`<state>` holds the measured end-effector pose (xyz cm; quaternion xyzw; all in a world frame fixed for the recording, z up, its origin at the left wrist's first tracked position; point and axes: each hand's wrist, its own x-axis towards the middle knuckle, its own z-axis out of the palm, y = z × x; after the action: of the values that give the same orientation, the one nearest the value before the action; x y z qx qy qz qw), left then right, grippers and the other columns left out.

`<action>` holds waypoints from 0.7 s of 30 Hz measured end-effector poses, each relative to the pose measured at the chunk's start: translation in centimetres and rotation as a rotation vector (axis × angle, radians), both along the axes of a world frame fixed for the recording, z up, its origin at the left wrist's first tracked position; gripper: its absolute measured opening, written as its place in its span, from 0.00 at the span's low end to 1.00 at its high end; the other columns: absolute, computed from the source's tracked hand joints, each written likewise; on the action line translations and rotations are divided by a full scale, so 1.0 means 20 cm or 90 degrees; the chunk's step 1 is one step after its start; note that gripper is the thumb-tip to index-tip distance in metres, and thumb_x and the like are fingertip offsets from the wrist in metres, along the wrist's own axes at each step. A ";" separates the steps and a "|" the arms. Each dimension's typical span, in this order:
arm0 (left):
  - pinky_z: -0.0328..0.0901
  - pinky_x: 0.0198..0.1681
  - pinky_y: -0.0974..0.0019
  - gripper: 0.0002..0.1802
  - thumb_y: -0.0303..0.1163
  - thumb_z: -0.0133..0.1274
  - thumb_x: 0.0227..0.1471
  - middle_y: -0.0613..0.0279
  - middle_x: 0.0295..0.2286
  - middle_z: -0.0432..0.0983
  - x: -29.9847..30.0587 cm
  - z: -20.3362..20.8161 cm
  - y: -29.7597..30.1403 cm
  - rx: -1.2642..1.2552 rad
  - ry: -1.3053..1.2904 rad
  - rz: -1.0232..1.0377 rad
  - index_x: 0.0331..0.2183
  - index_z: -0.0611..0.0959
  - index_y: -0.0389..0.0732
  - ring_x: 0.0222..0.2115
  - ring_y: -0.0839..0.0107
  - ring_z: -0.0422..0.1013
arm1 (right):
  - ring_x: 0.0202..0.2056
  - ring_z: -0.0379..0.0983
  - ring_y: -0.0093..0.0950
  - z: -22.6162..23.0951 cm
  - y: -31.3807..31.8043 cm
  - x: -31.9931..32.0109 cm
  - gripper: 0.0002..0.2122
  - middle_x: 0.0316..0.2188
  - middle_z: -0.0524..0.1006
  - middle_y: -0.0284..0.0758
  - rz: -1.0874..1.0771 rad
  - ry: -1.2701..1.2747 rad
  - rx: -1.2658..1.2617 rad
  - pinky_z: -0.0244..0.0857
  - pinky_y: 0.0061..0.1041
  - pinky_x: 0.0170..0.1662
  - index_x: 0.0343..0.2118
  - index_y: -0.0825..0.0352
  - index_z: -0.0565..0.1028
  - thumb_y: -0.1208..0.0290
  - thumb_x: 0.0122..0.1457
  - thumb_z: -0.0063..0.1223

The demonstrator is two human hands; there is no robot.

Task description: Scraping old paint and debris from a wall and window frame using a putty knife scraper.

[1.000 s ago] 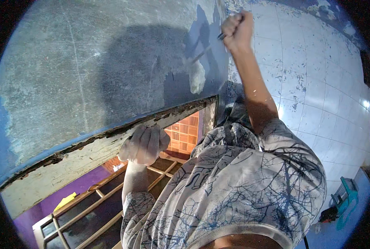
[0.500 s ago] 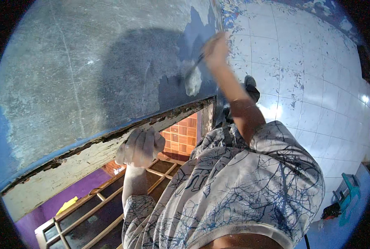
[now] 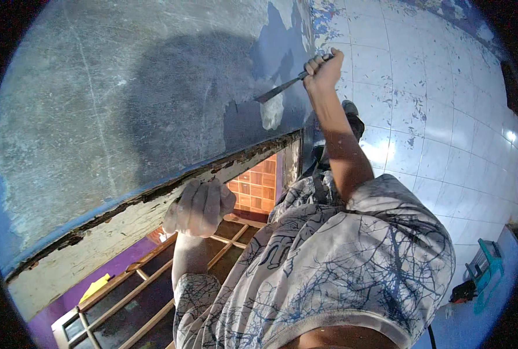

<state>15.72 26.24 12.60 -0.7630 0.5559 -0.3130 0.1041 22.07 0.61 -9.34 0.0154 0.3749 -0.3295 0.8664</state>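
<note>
My right hand [image 3: 324, 71] is closed round the handle of a scraper [image 3: 280, 89] with a long, narrow dark blade. The blade slants down to the left, its tip at the wall [image 3: 171, 99] by the edge of a remaining blue paint patch [image 3: 241, 122]. Just below the tip is a pale, whitish bare spot [image 3: 272, 113]. Most of this wall is scraped to grey. My left hand [image 3: 199, 206], dusted white, has its fingers curled over the edge of the worn, cream-coloured door frame [image 3: 113, 224].
White floor tiles [image 3: 410, 110] strewn with paint flakes lie to the right. A teal plastic stool or step [image 3: 488, 270] stands at the lower right. Through the doorway are brown floor tiles [image 3: 253, 189], a wood-framed glazed panel [image 3: 148, 291] and a purple wall [image 3: 116, 264].
My right hand, blurred before, has shifted a little right, and the scraper now lies at a flatter slant with its tip slightly higher. My left hand stays on the door frame.
</note>
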 end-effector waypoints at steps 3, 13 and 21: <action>0.56 0.22 0.80 0.07 0.33 0.49 0.38 0.76 0.13 0.71 -0.01 0.01 -0.01 -0.007 0.010 0.013 0.14 0.76 0.49 0.20 0.80 0.71 | 0.08 0.43 0.20 -0.04 -0.12 -0.03 0.16 0.07 0.48 0.25 0.024 -0.055 -0.003 0.39 0.19 0.11 0.11 0.56 0.52 0.58 0.52 0.35; 0.55 0.28 0.78 0.05 0.34 0.49 0.36 0.78 0.14 0.71 -0.02 0.00 -0.01 0.001 -0.017 0.001 0.14 0.76 0.51 0.23 0.81 0.70 | 0.09 0.49 0.18 -0.25 0.12 0.01 0.15 0.09 0.55 0.26 0.175 -0.029 0.082 0.43 0.20 0.11 0.17 0.59 0.58 0.55 0.54 0.39; 0.58 0.24 0.73 0.04 0.33 0.52 0.39 0.73 0.17 0.74 -0.05 0.00 -0.03 -0.012 -0.006 0.017 0.17 0.77 0.48 0.23 0.76 0.72 | 0.10 0.46 0.23 -0.12 0.03 -0.05 0.14 0.10 0.54 0.27 0.000 0.153 0.085 0.44 0.22 0.12 0.16 0.61 0.56 0.61 0.52 0.39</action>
<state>14.67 25.73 12.54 -0.7697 0.5423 -0.3204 0.1036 21.04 1.17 -11.68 0.0334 0.4971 -0.3035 0.8122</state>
